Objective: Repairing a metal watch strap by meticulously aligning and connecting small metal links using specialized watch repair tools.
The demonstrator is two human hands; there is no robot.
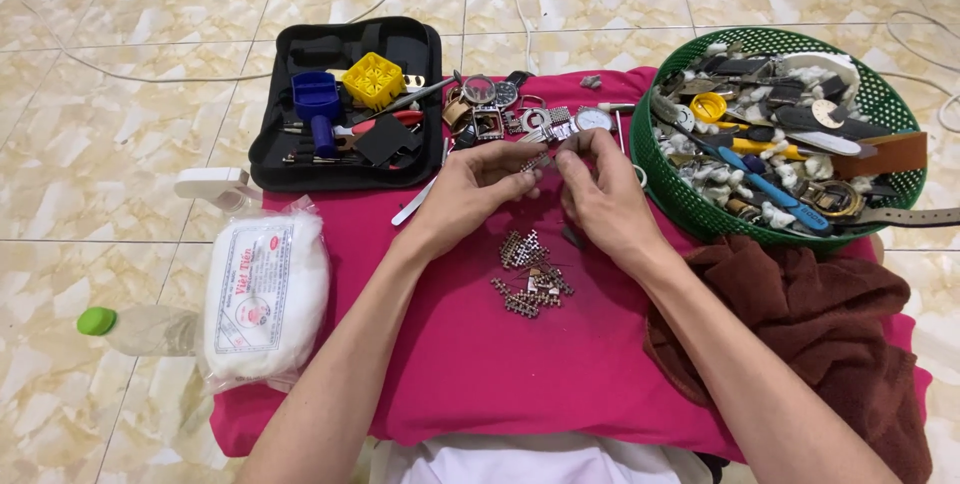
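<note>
My left hand (476, 187) and my right hand (600, 189) meet over a pink cloth (450, 344), both pinching a short piece of metal watch band (537, 161) between their fingertips. Just below the hands lies a small pile of loose metal band links (530, 269). Beyond the hands, several watches and watch cases (530, 114) lie in a row at the cloth's far edge.
An open black tool case (345, 104) with blue, yellow and red tools lies far left. A green basket (780, 134) of watch parts and straps stands right, a brown cloth (820, 334) below it. A white cotton pack (265, 294), a spray bottle (215, 187) and a green-capped bottle (140, 327) lie left.
</note>
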